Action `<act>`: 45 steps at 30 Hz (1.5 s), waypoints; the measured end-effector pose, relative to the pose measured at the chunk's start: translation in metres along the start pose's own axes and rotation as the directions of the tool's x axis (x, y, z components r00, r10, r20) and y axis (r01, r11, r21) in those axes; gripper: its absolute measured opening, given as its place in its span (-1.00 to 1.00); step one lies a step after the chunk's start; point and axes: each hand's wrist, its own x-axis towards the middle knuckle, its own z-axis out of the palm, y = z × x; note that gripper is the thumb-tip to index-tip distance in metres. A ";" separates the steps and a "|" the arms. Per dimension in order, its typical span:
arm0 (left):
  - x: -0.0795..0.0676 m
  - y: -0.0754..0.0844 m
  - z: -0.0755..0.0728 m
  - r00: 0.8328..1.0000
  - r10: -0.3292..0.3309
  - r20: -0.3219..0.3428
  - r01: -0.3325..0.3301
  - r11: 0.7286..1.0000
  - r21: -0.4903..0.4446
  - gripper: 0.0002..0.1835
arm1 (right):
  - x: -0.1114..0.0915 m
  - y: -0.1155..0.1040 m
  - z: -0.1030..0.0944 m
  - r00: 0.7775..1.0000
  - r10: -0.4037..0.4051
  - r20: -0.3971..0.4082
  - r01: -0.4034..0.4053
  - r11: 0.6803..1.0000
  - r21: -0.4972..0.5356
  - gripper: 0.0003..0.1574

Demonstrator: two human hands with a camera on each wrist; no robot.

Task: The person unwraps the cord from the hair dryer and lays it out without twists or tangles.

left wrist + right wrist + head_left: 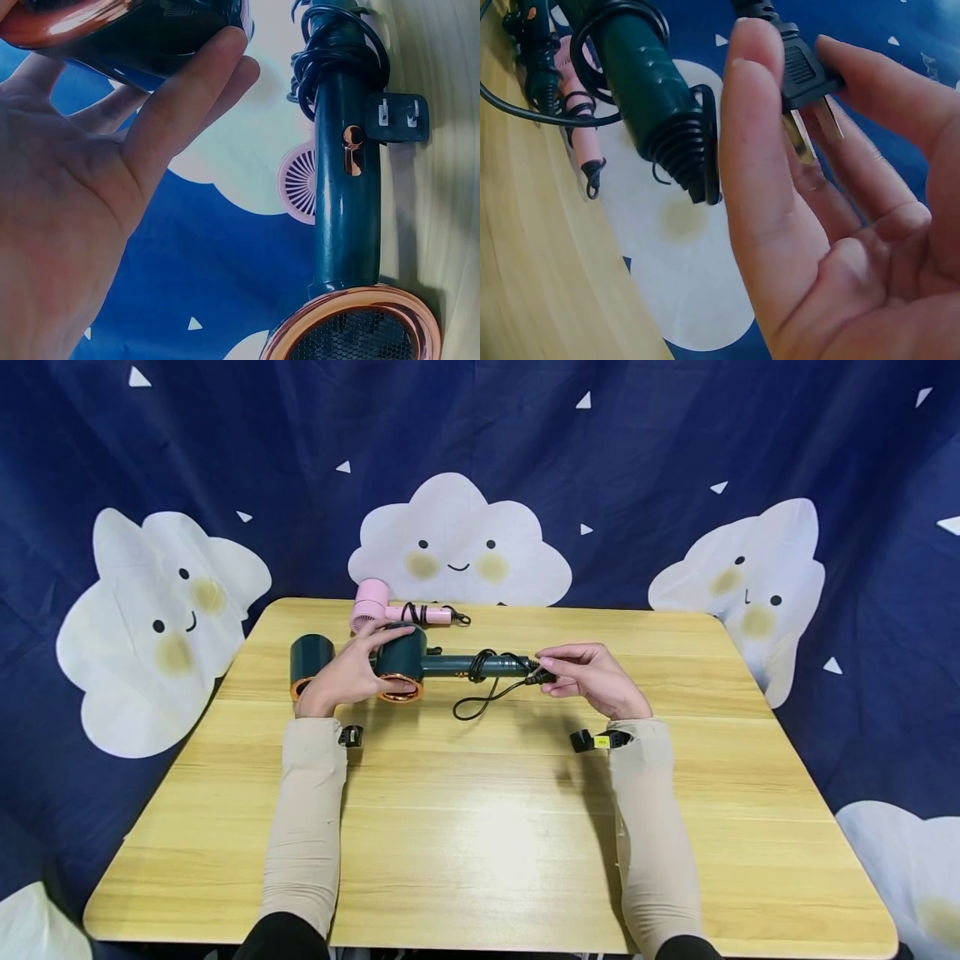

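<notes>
A dark green hair dryer (401, 653) with a copper rim is held by its head in my left hand (347, 675). The dryer's handle points right, and its black cord (487, 698) is wound round the handle with a loop hanging off. At the far end of that cord, my right hand (598, 678) pinches the black two-pin plug (804, 73) between thumb and fingers, beside the handle's end. A second dark green hair dryer (311, 658) lies behind my left hand; the left wrist view shows its wrapped handle (346, 202) and a plug (397, 118) against it.
A pink hair dryer (370, 603) with its cord wrapped lies at the back edge of the wooden table (480, 827). Behind the table hangs a blue curtain (637, 452) with smiling clouds.
</notes>
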 end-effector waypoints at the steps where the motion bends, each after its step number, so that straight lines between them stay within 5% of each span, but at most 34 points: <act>1: 0.000 0.000 0.000 1.000 -0.004 0.001 0.004 1.000 -0.001 0.04 | 0.000 0.001 -0.001 1.000 0.003 0.011 -0.003 1.000 0.003 -0.57; 13: -0.002 0.002 -0.002 1.000 -0.003 -0.013 0.004 0.999 0.035 0.05 | 0.002 0.006 -0.011 0.997 0.044 0.068 -0.044 0.999 0.006 -0.68; 31: -0.003 -0.001 -0.003 0.999 0.015 -0.044 -0.014 1.000 0.027 0.04 | 0.003 0.017 -0.028 0.990 0.125 0.069 -0.122 0.991 -0.046 -0.34; 45: -0.003 0.003 -0.005 0.999 0.022 -0.040 -0.022 1.000 0.009 0.03 | 0.009 0.032 -0.038 0.986 0.161 0.036 -0.158 0.985 -0.065 -0.59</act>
